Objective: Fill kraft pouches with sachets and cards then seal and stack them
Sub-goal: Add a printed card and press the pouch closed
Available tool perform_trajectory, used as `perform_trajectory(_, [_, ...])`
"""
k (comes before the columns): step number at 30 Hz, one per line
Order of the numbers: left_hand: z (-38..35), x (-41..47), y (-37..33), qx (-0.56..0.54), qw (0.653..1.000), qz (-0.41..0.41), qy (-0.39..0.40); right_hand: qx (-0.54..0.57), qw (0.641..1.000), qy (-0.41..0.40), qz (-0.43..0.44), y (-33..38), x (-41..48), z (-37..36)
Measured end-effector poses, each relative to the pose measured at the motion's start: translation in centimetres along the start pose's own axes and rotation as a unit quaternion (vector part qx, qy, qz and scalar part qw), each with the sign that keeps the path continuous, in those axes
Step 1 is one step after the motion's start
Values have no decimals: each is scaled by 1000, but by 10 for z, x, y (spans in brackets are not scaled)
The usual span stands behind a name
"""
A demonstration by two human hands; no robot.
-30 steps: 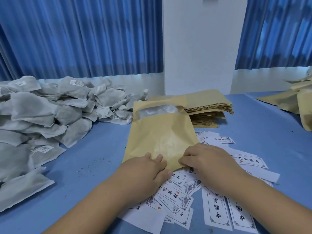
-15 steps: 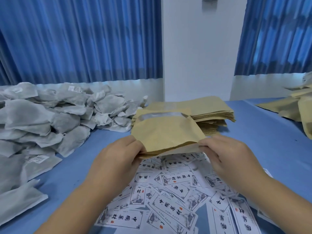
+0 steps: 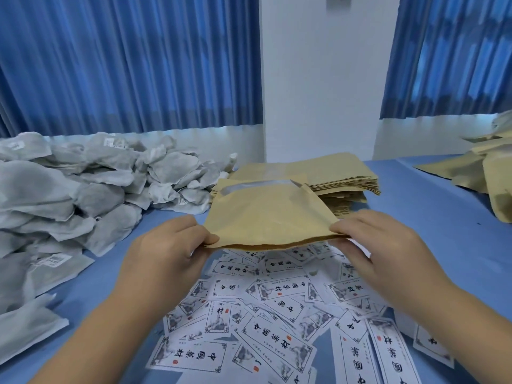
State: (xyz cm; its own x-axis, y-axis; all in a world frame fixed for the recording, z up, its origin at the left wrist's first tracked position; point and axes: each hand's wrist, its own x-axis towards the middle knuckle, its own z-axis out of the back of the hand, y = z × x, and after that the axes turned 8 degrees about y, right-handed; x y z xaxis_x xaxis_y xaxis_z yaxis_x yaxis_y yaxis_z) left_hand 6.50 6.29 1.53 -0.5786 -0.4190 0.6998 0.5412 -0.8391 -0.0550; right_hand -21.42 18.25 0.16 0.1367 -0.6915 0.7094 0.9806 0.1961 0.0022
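Note:
A kraft pouch (image 3: 266,214) with a clear window strip hangs nearly flat above the blue table, its near edge toward me. My left hand (image 3: 169,253) pinches its near left corner and my right hand (image 3: 374,245) pinches its near right corner. Under the pouch lie several white printed cards (image 3: 274,314), scattered over the table. A big heap of grey-white sachets (image 3: 83,195) fills the left side. Behind the held pouch sits a stack of empty kraft pouches (image 3: 346,184).
More kraft pouches (image 3: 487,176) are piled at the right edge of the blue table (image 3: 432,234). Blue curtains and a white pillar stand behind the table.
Both hands have lifted the pouch off the cards and tipped it from lying flat to held level in the air. Each hand moved outward to a near corner, uncovering the cards.

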Motion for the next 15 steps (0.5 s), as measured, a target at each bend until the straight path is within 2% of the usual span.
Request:
perform_trajectory(6, [0, -1, 2, 9, 1000, 16, 12, -24, 999, -9, 47, -4, 2, -1])
perform_trajectory(12, [-5, 2, -5, 45, 997, -9, 57, -14, 999, -18, 41, 0, 1, -3])
perform_trajectory(15, [-11, 1, -12, 62, 996, -18, 54, -19, 999, -5, 36, 1, 2, -3])
